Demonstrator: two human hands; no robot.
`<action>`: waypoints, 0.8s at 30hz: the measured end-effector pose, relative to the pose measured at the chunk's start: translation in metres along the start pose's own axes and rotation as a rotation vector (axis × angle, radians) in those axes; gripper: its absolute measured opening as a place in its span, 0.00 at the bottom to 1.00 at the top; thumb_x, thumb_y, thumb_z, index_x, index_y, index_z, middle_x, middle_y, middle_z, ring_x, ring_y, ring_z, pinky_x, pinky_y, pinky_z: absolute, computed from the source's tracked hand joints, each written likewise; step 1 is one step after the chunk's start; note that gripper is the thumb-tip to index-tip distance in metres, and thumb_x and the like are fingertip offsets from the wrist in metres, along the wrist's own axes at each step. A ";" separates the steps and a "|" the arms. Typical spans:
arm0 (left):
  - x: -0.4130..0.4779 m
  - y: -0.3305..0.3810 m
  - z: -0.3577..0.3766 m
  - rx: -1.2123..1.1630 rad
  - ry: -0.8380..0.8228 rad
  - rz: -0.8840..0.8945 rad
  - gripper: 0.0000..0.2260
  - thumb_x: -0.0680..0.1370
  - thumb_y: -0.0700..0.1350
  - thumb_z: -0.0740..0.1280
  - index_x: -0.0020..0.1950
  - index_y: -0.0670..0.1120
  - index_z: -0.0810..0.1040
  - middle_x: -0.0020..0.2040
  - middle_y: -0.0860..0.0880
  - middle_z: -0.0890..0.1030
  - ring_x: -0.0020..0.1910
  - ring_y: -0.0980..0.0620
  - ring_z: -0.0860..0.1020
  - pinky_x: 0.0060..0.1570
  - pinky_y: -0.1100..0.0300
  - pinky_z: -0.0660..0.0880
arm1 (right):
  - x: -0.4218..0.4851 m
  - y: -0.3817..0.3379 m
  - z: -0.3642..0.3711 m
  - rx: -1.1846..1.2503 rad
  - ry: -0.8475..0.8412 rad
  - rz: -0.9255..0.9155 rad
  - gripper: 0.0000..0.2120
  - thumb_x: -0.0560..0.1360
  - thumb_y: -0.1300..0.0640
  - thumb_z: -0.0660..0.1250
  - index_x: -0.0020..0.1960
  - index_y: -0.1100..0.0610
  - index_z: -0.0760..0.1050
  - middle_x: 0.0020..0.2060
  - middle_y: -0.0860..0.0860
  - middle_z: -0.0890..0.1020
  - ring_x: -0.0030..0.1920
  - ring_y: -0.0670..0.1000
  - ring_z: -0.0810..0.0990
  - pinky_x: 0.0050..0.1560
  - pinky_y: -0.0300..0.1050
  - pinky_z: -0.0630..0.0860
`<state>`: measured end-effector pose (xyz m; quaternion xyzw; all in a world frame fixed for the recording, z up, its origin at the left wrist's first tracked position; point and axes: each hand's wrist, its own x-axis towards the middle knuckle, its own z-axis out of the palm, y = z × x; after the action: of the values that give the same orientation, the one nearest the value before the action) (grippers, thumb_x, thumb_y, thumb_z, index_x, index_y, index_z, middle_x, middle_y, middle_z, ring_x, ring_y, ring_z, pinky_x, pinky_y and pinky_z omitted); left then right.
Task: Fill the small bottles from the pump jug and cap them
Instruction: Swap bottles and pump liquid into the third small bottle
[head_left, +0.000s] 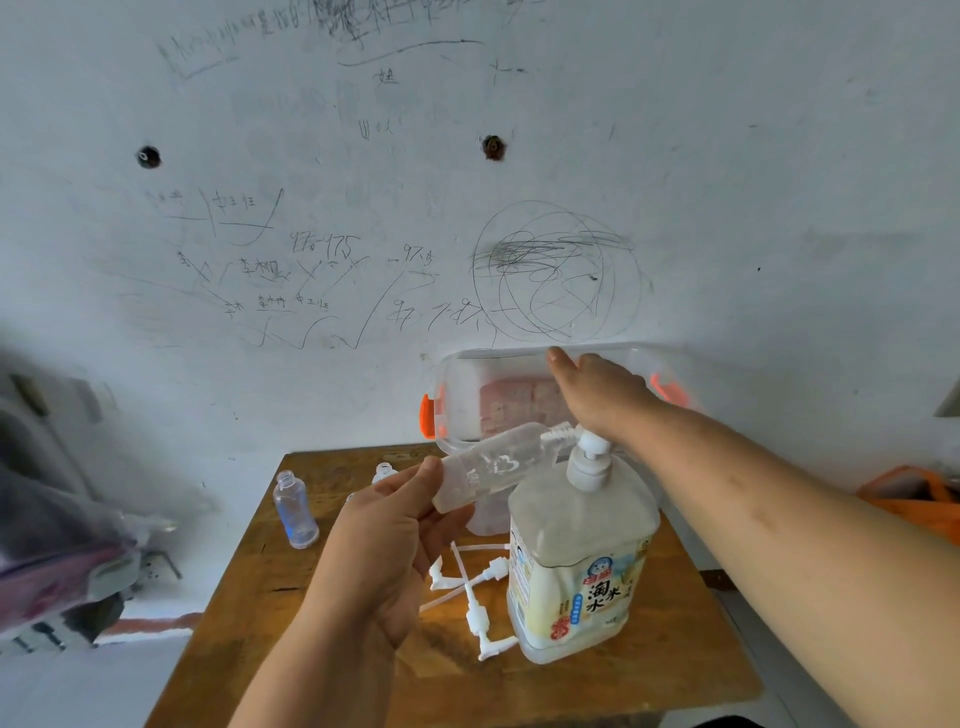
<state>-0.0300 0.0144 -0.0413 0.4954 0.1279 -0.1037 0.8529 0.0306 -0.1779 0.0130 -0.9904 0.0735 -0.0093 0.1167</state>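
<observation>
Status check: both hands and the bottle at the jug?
Left hand holds small bottle tilted, neck at pump head. Right hand open, palm on it. Loose pump caps beside jug, not in the way.

Pump jug (582, 561) on table (623, 686), box (498, 400) behind, loose pumps (478, 608) left (bottle (295, 512) further left)

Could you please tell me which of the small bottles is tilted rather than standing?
The held bottle, tilted in the left hand, neck toward the pump jug; the blue-tinted bottle stands upright.
</observation>
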 end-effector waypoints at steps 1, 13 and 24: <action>-0.001 0.001 0.001 0.003 -0.006 0.013 0.13 0.78 0.41 0.66 0.58 0.35 0.78 0.49 0.39 0.85 0.44 0.44 0.86 0.40 0.56 0.83 | 0.000 -0.001 -0.003 -0.015 0.023 -0.012 0.19 0.84 0.54 0.44 0.73 0.52 0.60 0.65 0.60 0.71 0.65 0.61 0.70 0.65 0.56 0.65; 0.009 -0.003 -0.003 -0.002 -0.003 -0.015 0.15 0.77 0.42 0.67 0.60 0.36 0.77 0.53 0.38 0.84 0.47 0.42 0.85 0.45 0.53 0.83 | 0.014 0.006 0.012 -0.196 0.035 -0.063 0.23 0.79 0.63 0.51 0.73 0.54 0.56 0.60 0.59 0.70 0.59 0.61 0.72 0.51 0.50 0.65; 0.002 -0.002 -0.004 0.009 0.010 -0.036 0.15 0.77 0.42 0.67 0.60 0.35 0.77 0.52 0.37 0.84 0.46 0.42 0.85 0.41 0.55 0.83 | 0.008 0.002 0.011 -0.125 -0.018 -0.026 0.21 0.83 0.57 0.45 0.75 0.51 0.55 0.65 0.59 0.69 0.64 0.62 0.70 0.65 0.56 0.65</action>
<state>-0.0289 0.0170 -0.0458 0.4973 0.1407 -0.1169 0.8480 0.0382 -0.1787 0.0012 -0.9967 0.0599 0.0025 0.0550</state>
